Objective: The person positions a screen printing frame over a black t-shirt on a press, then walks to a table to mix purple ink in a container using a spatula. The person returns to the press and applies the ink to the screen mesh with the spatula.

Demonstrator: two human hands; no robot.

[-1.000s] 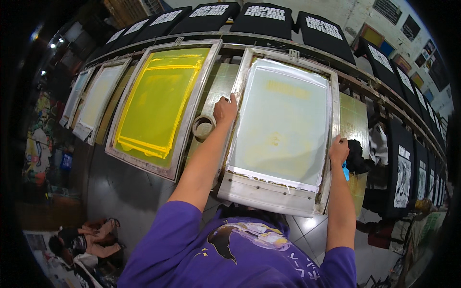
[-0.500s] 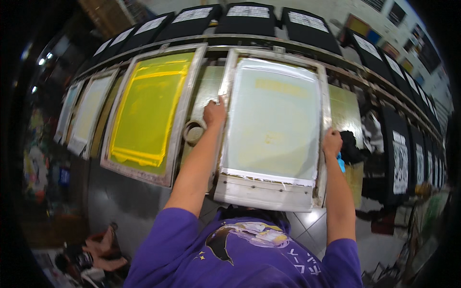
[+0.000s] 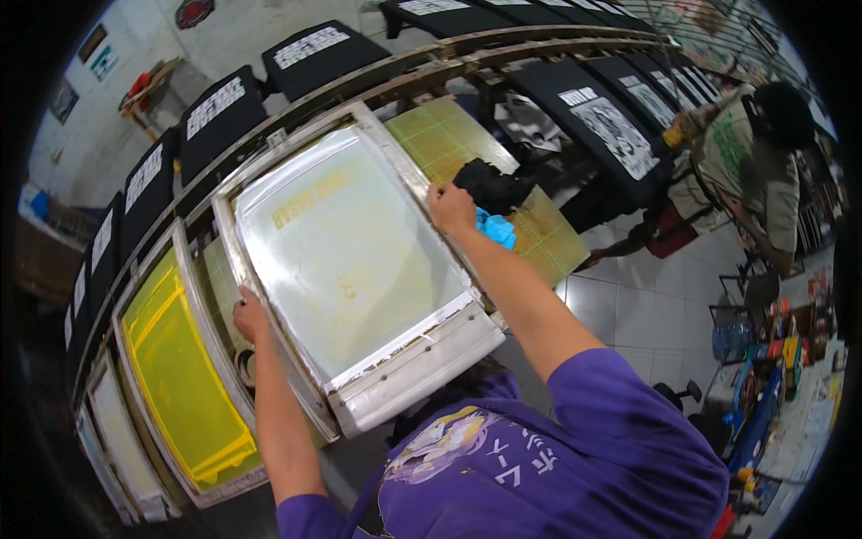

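White mesh screen (image 3: 359, 260): lying right of the yellow screen (image 3: 184, 359).
Left hand (image 3: 251, 316): touching left rail (image 3: 235, 247), clamping uncertain.
Right hand (image 3: 452, 208): clamping right rail (image 3: 400, 154).
Rails: seemingly being steadied; the next move is calling for matched pressure.

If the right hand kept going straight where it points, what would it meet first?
The pale screen's right rail, which the right hand appears to grip; past that, the pale mesh, though depth is unclear.

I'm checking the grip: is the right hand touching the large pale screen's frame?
Touching. The head view shows the right hand closed on the right rail of the frame.
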